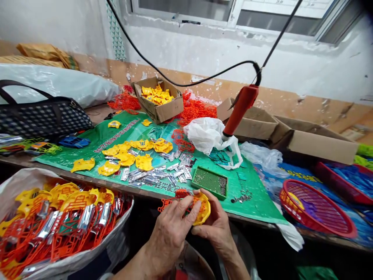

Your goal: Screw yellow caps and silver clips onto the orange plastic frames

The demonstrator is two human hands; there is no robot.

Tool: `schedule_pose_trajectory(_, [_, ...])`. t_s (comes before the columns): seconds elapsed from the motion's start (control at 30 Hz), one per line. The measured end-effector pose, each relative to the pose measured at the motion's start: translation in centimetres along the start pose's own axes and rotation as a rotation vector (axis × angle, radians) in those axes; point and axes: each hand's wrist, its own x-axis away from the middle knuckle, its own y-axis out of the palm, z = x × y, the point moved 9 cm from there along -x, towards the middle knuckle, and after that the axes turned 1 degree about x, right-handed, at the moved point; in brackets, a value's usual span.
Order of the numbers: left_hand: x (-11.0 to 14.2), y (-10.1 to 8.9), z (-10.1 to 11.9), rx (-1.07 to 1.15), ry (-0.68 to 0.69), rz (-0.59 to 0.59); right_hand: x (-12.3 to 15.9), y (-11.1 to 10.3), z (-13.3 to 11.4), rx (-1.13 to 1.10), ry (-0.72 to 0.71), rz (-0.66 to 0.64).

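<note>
In front of the table edge, my right hand [218,225] is wrapped round the rim of a yellow plastic shell [204,213]. My left hand [175,223] is closed on an orange lattice-like plastic frame [166,203], whose end sticks out past the fingers, and its fingertips press against the shell's inner side. Where frame and shell meet is partly hidden by the fingers. Just beyond the hands is a green tray [208,179] of small dark metal pieces. Silvery chromed strips [151,175] and more yellow shells [125,157] lie to its left.
A red electric screwdriver [241,109] hangs on a black cable over a white plastic bag [205,134]. At the lower left stands a sack [116,229] full of yellow, orange and silver pieces. Cardboard boxes [320,144] line the back; a red basket [335,221] sits right.
</note>
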Motion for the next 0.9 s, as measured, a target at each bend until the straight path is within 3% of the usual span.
schedule_pose_trajectory(0.27, [0.7,-0.3,0.3,-0.123,-0.01,0.002,0.3,-0.1,0.6,0.078,0.014,0.011])
schedule_pose_trajectory(0.6, [0.5,0.8,0.3,-0.035,-0.026,-0.062,0.6,-1.4,0.5,0.228,-0.042,0.025])
schedule_pose_trajectory(0.77, [0.9,1.0,0.0,0.231,-0.055,-0.069,1.2,-0.9,-0.5,0.457,-0.17,0.032])
schedule_pose_trajectory(0.83, [1.1,1.1,-0.5,0.459,-0.144,-0.067,1.4,0.0,-0.9,0.621,-0.181,0.035])
schedule_pose_trajectory(0.9, [1.6,1.4,-1.6,0.692,-0.321,-0.057,1.3,1.2,-1.1,0.76,-0.151,0.023])
